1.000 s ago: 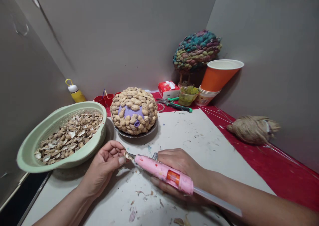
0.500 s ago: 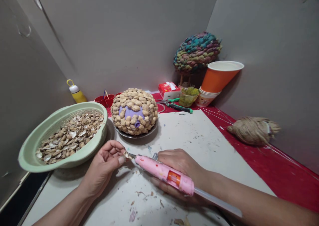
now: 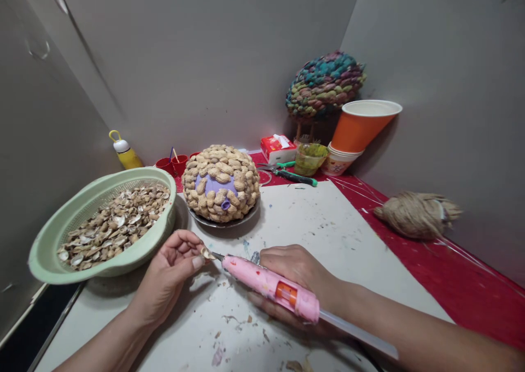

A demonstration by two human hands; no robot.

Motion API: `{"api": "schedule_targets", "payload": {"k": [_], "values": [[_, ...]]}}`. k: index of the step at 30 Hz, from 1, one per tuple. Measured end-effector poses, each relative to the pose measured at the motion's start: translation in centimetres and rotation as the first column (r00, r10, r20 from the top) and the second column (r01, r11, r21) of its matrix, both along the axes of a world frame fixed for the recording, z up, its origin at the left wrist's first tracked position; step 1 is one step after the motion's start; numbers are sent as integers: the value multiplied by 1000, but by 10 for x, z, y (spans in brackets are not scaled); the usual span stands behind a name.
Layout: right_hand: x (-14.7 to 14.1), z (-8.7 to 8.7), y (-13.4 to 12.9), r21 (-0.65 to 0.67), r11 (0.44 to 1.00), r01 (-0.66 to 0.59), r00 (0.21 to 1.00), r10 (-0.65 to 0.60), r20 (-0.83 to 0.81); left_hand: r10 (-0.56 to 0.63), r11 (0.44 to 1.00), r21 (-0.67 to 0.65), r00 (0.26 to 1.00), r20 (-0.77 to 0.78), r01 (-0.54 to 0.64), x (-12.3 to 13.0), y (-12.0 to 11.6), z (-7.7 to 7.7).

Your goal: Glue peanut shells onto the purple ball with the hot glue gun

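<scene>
Between the thumb and fingertips of my left hand [image 3: 174, 265] is a peanut shell [image 3: 207, 253], its pale hollow side partly showing. My right hand [image 3: 297, 273] is wrapped round a pink glue gun [image 3: 266, 282], whose metal tip points left and meets the shell or lies just beside it. A clear glue stick [image 3: 359, 332] juts from the gun's back end. Beyond my hands, a ball covered in peanut shells [image 3: 241, 169] rests on a dark metal plate [image 3: 205, 224]. A patch of purple balloon [image 3: 215, 185] shows through its front, with the knotted neck below.
At left stands a green colander [image 3: 102, 271] holding many peanut shells. Behind are a yellow bottle [image 3: 130, 157], red cups [image 3: 179, 166], tissues [image 3: 279, 150], pliers [image 3: 297, 177], a yellow-green bowl [image 3: 309, 161] and an orange paper cup [image 3: 356, 131]. Twine [image 3: 414, 214] lies at right.
The shell in my left hand has turned slightly, so more of its hollow side shows. My right hand and the glue gun have hardly moved.
</scene>
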State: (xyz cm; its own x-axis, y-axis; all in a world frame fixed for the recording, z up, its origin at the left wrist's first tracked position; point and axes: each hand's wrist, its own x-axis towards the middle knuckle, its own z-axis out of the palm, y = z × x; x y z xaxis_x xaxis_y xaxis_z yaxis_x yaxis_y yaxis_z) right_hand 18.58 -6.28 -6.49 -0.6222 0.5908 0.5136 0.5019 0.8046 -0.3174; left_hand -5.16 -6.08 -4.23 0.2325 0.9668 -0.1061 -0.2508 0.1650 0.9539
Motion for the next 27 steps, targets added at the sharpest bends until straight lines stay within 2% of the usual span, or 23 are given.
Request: {"api": "schedule_targets", "payload": {"k": [10,21,27], "values": [[0,4,1,-49,999,3,1000,-2,5,32,999,4,999,14,-32,2,0,4],[1,3,0,-19,1000,-16,999,15,-28,32,999,29,999,18,-32,-1,1,0],[0,2,2,10,1000,13,1000,-13,9,31,999,34,999,25,-32,-1,0,0]]}}
